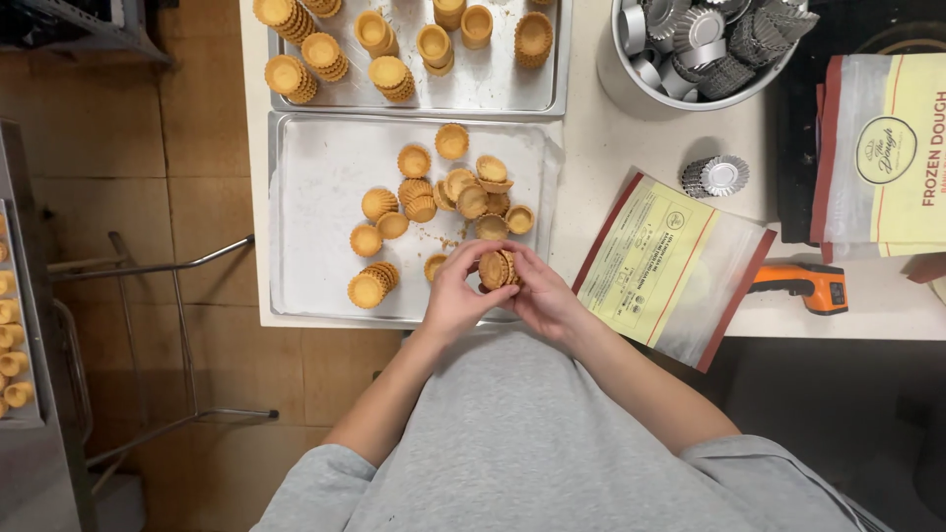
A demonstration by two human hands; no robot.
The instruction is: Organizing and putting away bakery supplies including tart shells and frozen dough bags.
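While both hands curl closed, left hand [455, 293] and right hand [540, 296] grip one small stack of golden fluted pastry tart shells [496, 268] over the near metal baking tray [315, 197]; two trays.

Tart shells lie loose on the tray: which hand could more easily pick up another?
Probably the left hand: it sits over the tray, beside a loose shell. The right hand cradles the stack.

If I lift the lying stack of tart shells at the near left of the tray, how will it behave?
The stack of tart shells lies on its side, so it may roll or slide apart. Crumbs on the tray suggest the shells are brittle. They look thin, probably light.
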